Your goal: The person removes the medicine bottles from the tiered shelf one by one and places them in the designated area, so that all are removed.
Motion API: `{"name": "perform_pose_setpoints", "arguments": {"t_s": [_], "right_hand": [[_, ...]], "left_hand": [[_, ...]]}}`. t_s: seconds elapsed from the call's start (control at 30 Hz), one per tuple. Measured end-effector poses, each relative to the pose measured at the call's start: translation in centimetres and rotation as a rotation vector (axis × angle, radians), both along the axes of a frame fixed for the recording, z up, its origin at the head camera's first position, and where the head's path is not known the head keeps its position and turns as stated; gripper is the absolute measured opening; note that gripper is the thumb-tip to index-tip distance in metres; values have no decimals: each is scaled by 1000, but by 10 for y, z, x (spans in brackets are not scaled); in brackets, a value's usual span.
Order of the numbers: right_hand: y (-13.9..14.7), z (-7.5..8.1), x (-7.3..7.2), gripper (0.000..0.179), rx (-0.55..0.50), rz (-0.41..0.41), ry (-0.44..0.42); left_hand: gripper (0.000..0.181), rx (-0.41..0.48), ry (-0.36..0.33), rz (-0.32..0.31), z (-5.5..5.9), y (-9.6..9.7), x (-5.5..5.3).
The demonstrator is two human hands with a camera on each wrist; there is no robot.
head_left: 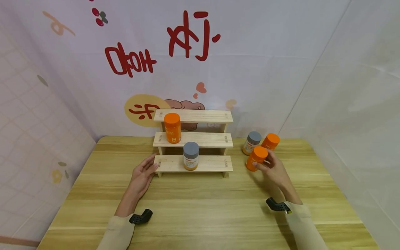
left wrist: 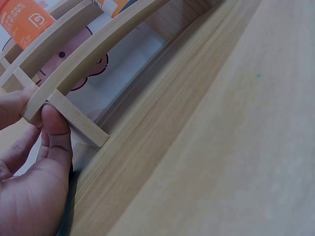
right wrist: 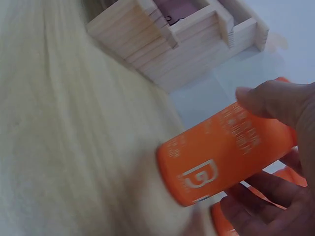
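A three-step wooden display stand [head_left: 212, 163] stands on the table. My left hand [head_left: 141, 177] grips the left end of its lowest step, and in the left wrist view thumb and fingers [left wrist: 55, 125] pinch the board's corner. An orange jar [head_left: 172, 130] sits on the middle step at the left; a grey-lidded jar [head_left: 191, 156] sits mid-length on the lowest step. To the right of the stand, my right hand [head_left: 277, 172] holds another orange jar [right wrist: 224, 152] between thumb and fingers. In the right wrist view its base seems slightly off the table.
Behind the held jar stand a second grey-lidded jar [head_left: 252, 143] and one more orange jar [head_left: 271, 140], close together. The wooden table [head_left: 193, 211] meets a printed white cloth backdrop [head_left: 265, 69] at the back, with cloth on both sides.
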State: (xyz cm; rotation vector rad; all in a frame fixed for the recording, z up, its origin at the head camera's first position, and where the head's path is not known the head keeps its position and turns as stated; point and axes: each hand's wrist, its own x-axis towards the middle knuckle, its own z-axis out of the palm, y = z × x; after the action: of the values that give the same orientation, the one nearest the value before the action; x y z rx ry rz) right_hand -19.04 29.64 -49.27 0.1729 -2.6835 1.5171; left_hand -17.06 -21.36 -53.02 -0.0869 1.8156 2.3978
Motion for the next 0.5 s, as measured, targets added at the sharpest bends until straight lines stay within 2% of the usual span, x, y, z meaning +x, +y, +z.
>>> {"name": "perform_pose_setpoints", "arguments": {"t_s": [0.5], "right_hand": [[-3,42,8,69,45,-26,191]], "left_hand": [[67,12,-8,4,0,1,-1]]}}
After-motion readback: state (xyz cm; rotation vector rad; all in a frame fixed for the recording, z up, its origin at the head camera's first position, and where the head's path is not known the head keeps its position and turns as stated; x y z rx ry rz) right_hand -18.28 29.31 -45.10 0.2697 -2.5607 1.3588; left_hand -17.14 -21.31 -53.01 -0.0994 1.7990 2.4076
